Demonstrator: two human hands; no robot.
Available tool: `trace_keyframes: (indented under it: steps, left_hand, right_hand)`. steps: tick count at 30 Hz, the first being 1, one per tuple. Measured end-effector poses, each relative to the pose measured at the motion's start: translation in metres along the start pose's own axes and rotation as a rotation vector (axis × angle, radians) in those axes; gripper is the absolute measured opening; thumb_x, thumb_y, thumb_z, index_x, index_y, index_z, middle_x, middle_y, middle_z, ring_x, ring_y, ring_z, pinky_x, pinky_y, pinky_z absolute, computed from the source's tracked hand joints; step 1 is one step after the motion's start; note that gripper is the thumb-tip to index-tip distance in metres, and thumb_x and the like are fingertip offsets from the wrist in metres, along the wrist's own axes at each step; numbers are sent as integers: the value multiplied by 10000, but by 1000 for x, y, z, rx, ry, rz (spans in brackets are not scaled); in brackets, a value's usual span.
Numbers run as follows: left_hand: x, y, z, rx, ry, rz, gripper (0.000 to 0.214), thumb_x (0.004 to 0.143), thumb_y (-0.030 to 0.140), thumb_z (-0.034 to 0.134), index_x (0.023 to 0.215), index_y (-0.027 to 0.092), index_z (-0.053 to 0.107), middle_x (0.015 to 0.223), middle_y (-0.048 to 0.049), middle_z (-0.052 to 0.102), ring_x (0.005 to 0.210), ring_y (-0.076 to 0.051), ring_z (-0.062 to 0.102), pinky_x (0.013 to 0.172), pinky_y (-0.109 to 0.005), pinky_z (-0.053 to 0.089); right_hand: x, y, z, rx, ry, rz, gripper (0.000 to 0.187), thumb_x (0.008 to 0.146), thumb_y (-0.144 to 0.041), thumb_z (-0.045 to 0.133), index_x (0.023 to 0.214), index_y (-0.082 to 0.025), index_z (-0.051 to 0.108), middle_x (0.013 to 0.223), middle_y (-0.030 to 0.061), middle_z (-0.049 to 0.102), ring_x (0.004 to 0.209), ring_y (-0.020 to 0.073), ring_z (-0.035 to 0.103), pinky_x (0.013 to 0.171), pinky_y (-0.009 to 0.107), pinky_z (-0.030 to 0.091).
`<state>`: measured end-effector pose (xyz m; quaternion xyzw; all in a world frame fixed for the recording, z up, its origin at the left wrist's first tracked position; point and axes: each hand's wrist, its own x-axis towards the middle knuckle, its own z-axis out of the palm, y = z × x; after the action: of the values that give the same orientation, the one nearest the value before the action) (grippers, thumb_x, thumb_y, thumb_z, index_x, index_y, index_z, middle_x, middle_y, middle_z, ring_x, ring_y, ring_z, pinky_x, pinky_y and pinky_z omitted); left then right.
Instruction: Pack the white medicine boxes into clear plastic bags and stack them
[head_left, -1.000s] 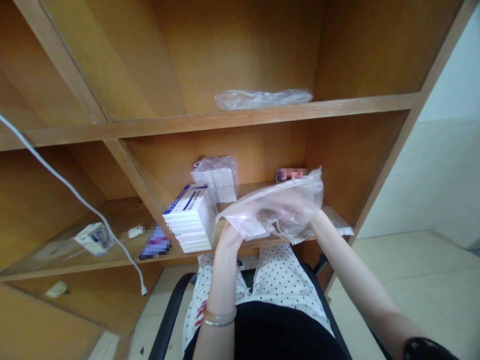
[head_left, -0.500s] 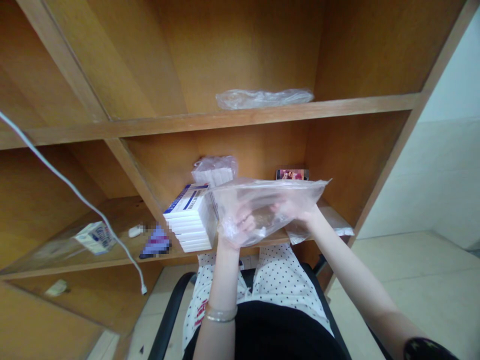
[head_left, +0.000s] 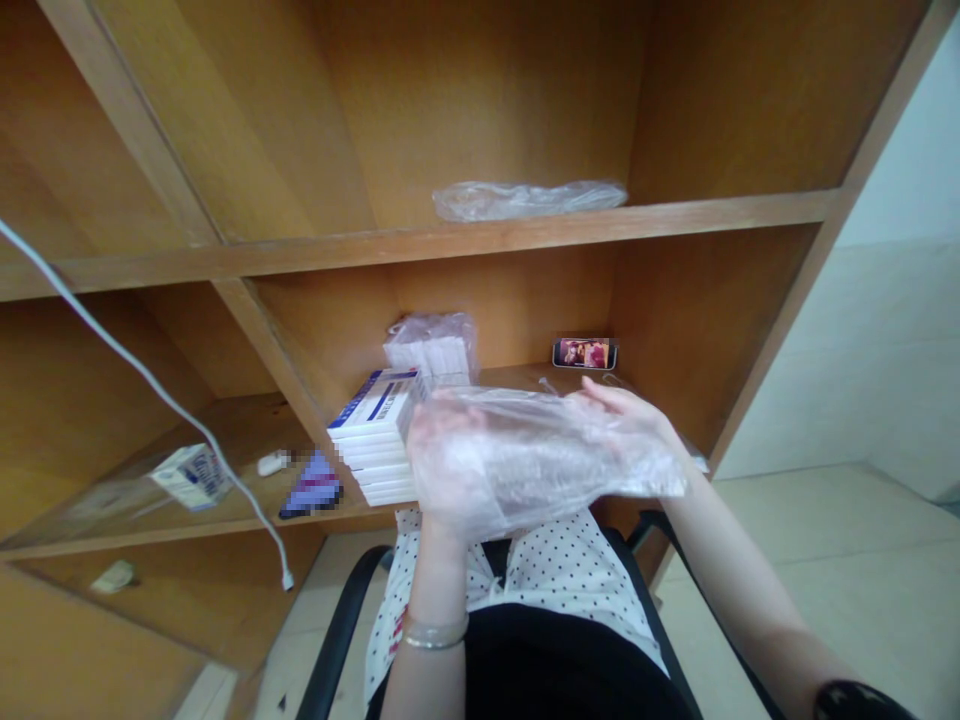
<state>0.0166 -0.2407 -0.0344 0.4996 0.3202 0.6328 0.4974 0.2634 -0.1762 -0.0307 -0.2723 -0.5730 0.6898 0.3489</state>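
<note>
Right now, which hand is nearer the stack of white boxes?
Left hand: right beside the stack of white boxes. Right hand: farther off to the right, past the plastic bag.

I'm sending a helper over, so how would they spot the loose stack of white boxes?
In the wooden shelving, look at the lower shelf, beside the left hand. The stack has a blue-marked top and no wrapping, unlike the bagged boxes behind it.
</note>
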Motion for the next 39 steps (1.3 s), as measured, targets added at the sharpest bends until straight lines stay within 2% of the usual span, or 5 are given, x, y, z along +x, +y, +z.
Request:
trace_keyframes:
  steps: [6,11,21,29,39]
  left_hand:
    - [-8,16,-7,-227,120,-25,329,842,576,461,831,260,554,487,61,454,488,-109,477,632,-289,472]
    - [-9,35,-3,129,-153,-2,361,828,551,492,711,215,554,310,95,277,267,-62,237,413,-231,304]
    - [5,0,-13,1017,-46,-106,157,762,326,575,686,209,648,731,-52,689,704,-207,621,622,-272,420]
    - [4,-9,-5,1400,91,-148,448,746,242,577,1191,194,575,968,-161,690,971,-357,612,893,-495,363]
    - [2,-16,1,1748,9,-88,387,804,150,425,1075,245,684,1340,-137,494,1351,-347,301,1076,-636,102]
  right_hand:
    - [2,-1,-2,-679,-231,-44,340,835,-492,580,752,-185,703,675,3,655,610,138,550,581,265,434]
    - [8,7,3,-958,1,-74,357,828,-514,574,906,-198,720,875,62,698,777,212,613,687,330,465]
    - [14,13,10,-1442,130,38,903,562,-516,791,1359,-216,492,1404,155,428,1309,402,311,1057,551,224]
    - [16,11,11,-1364,112,1,538,794,-662,511,598,-192,687,1138,147,611,1161,382,433,1007,560,222]
    - [20,13,11,-1336,146,-39,408,765,-400,629,446,-182,499,650,54,621,812,260,592,909,466,309]
